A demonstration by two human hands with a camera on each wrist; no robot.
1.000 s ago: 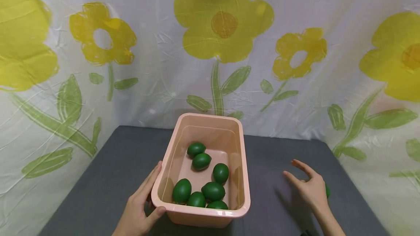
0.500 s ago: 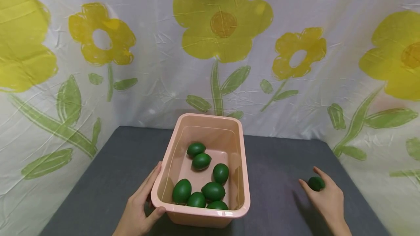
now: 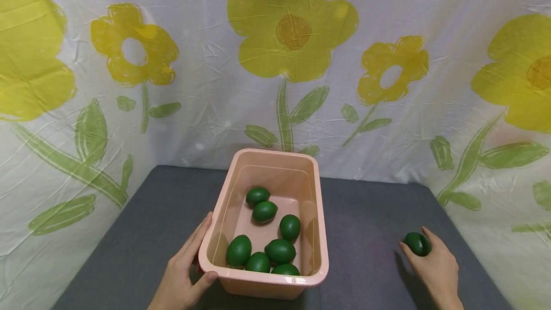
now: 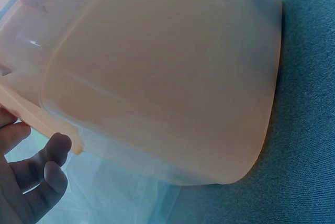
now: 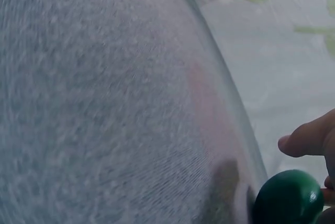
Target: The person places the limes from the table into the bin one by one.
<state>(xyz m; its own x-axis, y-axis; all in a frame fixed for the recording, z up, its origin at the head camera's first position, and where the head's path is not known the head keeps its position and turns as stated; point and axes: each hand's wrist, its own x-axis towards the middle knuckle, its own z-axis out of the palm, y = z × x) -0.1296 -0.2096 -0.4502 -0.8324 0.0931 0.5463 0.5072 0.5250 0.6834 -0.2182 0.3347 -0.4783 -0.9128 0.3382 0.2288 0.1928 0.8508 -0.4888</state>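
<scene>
A pale pink plastic bin (image 3: 321, 233) stands in the middle of the dark grey table, with several green limes (image 3: 280, 251) lying on its bottom. My left hand (image 3: 181, 267) holds the bin's near left corner, thumb at the front rim and fingers along the left side. In the left wrist view, curled fingers (image 4: 55, 150) show right at the rim, beside the bin's outer wall (image 4: 167, 77). Far to the right, my right hand (image 3: 435, 264) grips a single lime (image 3: 418, 244) between thumb and fingers. That lime (image 5: 289, 199) also shows at the right wrist view's lower corner.
Grey cloth (image 3: 361, 233) covers the table between the bin and my right hand. A white curtain (image 3: 206, 61) printed with yellow flowers hangs behind the table and along both sides. The bin's far end stands near the back edge.
My right hand has shifted right and its spread fingers have come in around the lime, which it partly hid before. The left hand and the bin stay in place.
</scene>
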